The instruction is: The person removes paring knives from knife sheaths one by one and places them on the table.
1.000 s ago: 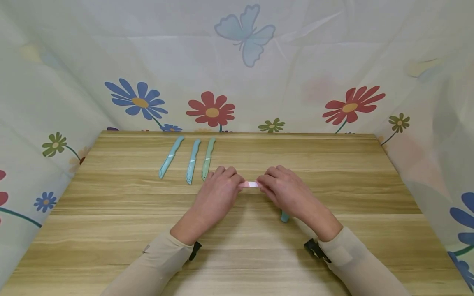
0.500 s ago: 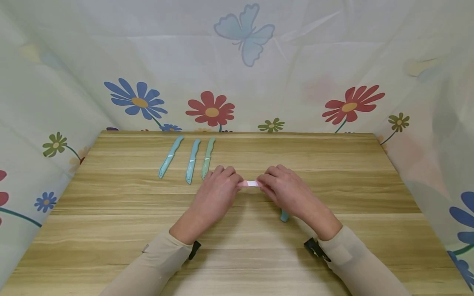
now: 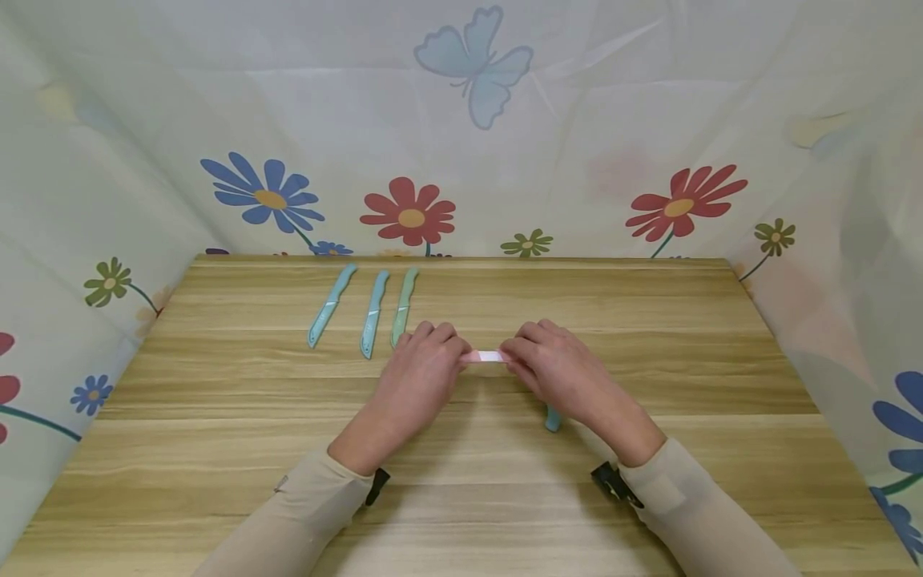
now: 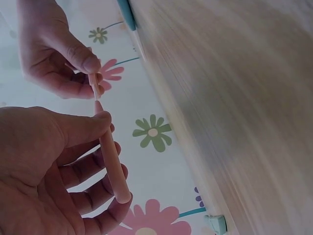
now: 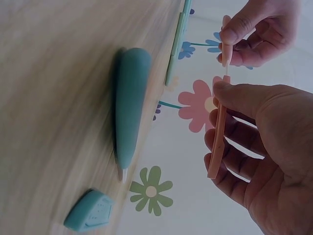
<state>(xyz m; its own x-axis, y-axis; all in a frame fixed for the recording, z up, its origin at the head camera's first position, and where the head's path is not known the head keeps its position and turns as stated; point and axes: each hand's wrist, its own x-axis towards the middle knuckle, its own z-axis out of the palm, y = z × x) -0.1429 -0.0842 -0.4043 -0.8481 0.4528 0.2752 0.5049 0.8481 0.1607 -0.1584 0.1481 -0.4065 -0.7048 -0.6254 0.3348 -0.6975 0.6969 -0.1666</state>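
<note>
The pink sheathed paring knife (image 3: 486, 357) is held in the air, above the middle part of the desk (image 3: 461, 529), lying crosswise between the two hands; it runs about parallel to the far edge, and a short piece of white blade (image 3: 492, 356) shows between its pink handle (image 4: 114, 164) and its pink sheath (image 5: 220, 132).

I judge the knife to be light and stiff, probably of smooth plastic, so a little slippery; the blade may be sharp, and for this reason the good places to take hold are the handle and the sheath, never the white part.

The left hand (image 3: 418, 373) pinches the handle between thumb and forefinger, close to the blade; its other fingers curl behind the handle with small gaps between them. The right hand (image 3: 558, 369) pinches the sheath in the same manner, close to its mouth, the other fingers supporting it along its length; both wrists come from the near edge and bend inward, so that the fingertips face each other.

Under the right hand a teal knife handle (image 5: 131, 107) lies on the desk, with a teal sheath piece (image 5: 89, 211) near it; whether these two are joined, I cannot tell. Two blue knives (image 3: 332, 306) (image 3: 375, 314) and one green knife (image 3: 405, 308) lie toward the far left corner.
</note>
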